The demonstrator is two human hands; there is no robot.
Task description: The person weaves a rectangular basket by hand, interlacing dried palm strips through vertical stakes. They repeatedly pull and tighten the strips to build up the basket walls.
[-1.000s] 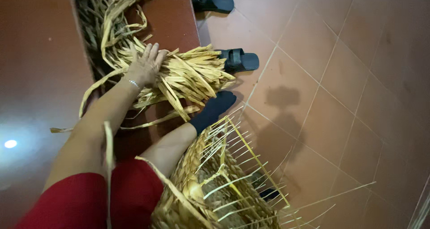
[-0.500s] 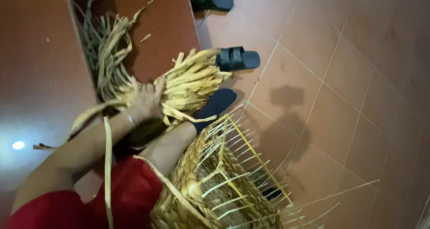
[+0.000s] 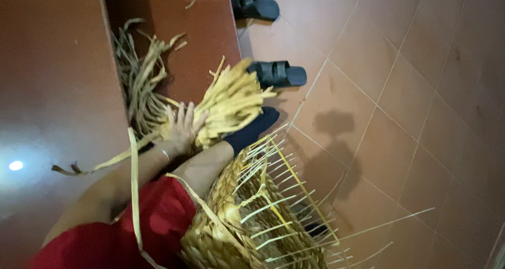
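**Hand spread on a bundle of straw strips**

One hand point(image 3: 181, 127) reaches out from the near left, fingers point(image 3: 188, 113) spread apart and pressed onto a bundle of pale yellow straw strips point(image 3: 229, 103). The palm lies over the near end of the bundle and seems to be gathering it; whether the thumb closes underneath is hidden. A thin ring or band shows at the wrist. Which hand this is cannot be told for sure; it appears to be the left, and no other hand is in view.

The bundle lies at the middle of the scene, its loose ends fanning to the far right, just beside a black sandal point(image 3: 279, 73) on the tiled floor point(image 3: 400, 122). A second black sandal point(image 3: 255, 6) sits farther off, partly cut by the top edge. A duller heap of strips point(image 3: 139, 85) stays on the red-brown step point(image 3: 52, 79) to the left.

Near the bottom, a half-woven basket point(image 3: 252, 221) rests against a bare knee and red clothing point(image 3: 152, 221), its unfinished spokes sticking out to the right; its base is cut off. A dark foot or shoe point(image 3: 252, 129) peeks out between bundle and basket, hard to make out.

Compared with half a second ago, the bundle looks more gathered and lifted toward the right, and the fingers are more splayed.
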